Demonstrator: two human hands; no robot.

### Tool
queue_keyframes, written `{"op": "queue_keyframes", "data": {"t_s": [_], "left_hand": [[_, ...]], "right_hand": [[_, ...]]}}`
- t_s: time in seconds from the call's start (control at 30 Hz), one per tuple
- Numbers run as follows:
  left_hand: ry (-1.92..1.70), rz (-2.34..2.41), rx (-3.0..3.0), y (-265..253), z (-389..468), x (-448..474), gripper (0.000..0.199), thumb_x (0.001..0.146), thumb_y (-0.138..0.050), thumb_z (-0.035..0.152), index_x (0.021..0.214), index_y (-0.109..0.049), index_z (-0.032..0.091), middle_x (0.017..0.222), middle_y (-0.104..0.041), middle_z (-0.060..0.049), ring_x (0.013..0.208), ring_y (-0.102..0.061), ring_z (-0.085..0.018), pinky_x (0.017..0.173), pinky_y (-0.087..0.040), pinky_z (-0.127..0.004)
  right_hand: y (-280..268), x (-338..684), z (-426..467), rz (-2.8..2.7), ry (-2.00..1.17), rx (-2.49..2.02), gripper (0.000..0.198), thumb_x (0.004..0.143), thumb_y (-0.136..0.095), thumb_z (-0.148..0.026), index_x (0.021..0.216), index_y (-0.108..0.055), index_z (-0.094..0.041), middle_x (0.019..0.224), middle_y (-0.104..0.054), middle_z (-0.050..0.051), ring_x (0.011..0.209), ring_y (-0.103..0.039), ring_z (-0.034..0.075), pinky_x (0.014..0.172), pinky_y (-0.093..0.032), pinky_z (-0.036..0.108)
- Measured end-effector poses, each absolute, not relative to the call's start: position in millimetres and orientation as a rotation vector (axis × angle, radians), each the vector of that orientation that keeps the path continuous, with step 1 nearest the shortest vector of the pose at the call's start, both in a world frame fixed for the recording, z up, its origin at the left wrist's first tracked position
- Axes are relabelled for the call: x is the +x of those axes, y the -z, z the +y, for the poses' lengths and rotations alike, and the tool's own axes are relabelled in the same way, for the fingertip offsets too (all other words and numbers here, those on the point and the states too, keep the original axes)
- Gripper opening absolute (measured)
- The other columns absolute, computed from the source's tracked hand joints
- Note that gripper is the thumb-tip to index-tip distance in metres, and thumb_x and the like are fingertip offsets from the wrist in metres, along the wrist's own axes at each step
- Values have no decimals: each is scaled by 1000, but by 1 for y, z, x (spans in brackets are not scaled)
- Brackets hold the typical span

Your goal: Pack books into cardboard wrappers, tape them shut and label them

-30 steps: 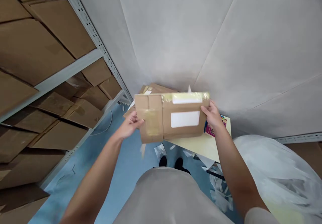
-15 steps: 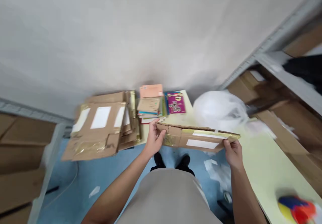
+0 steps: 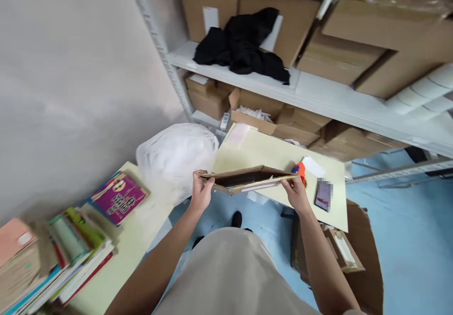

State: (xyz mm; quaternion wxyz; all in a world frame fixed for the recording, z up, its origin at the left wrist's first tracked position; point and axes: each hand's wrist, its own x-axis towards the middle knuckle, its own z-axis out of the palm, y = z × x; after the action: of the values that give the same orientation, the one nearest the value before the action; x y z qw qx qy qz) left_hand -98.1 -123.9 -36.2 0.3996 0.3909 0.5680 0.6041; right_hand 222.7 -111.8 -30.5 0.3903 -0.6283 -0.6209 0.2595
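Between my two hands I hold a flattened cardboard box (image 3: 247, 183), its upper edges parted so a dark gap shows inside. My left hand (image 3: 201, 190) grips its left end, thumb on the near side. At the right end my right hand (image 3: 295, 190) pinches the cardboard in the same way. The box hangs in front of my body, over the near edge of a pale yellow table (image 3: 255, 150). Just beyond my right hand lie a red and blue tape dispenser (image 3: 300, 171) and a white paper (image 3: 313, 166).
Left are stacked books (image 3: 71, 253), a purple book (image 3: 120, 196) and a white plastic bag (image 3: 177, 154). A phone (image 3: 323, 194) lies on the right table. Behind stands a shelf (image 3: 311, 93) with cartons and black cloth (image 3: 244, 44). A large carton (image 3: 364, 249) stands on the floor at right.
My view has swung right, from the wall and cardboard stack to the shelf and right table. The box came along in both hands and has opened along its top.
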Motion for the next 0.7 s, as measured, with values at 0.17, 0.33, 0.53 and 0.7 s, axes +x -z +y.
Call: {"op": "queue_keyframes", "data": {"t_s": [0.17, 0.33, 0.53, 0.7], "left_hand": [[-1506, 1410, 982, 39, -41, -51, 27, 64, -52, 13, 83, -36, 24, 82, -43, 2, 73, -45, -13, 69, -37, -23], [-1405, 1371, 1055, 33, 15, -29, 30, 62, -54, 11, 81, -36, 24, 83, -44, 2, 75, -45, -13, 70, -38, -24], [-1189, 1360, 1115, 44, 65, -27, 27, 60, -52, 8, 81, -41, 23, 77, -43, 3, 71, -45, -13, 67, -37, -24], [-976, 1306, 1205, 48, 100, -32, 39, 57, -53, 5, 91, -49, 22, 85, -50, 0, 86, -53, -19, 83, -43, -31]], "right_hand": [[8, 260, -83, -1547, -866, -1628, 51, 77, -59, -57, 109, -58, -17, 99, -61, 8, 77, -58, 18, 68, -49, 32], [-19, 274, -50, -1551, -819, -1965, 43, 89, -42, -55, 94, -66, -20, 83, -68, 5, 67, -64, 17, 65, -47, 28], [-33, 261, -19, -2052, -377, -2306, 35, 94, -41, -42, 88, -67, -20, 79, -70, 11, 76, -65, 25, 60, -39, 28], [-33, 252, -14, -1857, -244, -2532, 32, 95, -38, -37, 94, -64, -18, 76, -70, 12, 67, -66, 24, 57, -38, 27]]}}
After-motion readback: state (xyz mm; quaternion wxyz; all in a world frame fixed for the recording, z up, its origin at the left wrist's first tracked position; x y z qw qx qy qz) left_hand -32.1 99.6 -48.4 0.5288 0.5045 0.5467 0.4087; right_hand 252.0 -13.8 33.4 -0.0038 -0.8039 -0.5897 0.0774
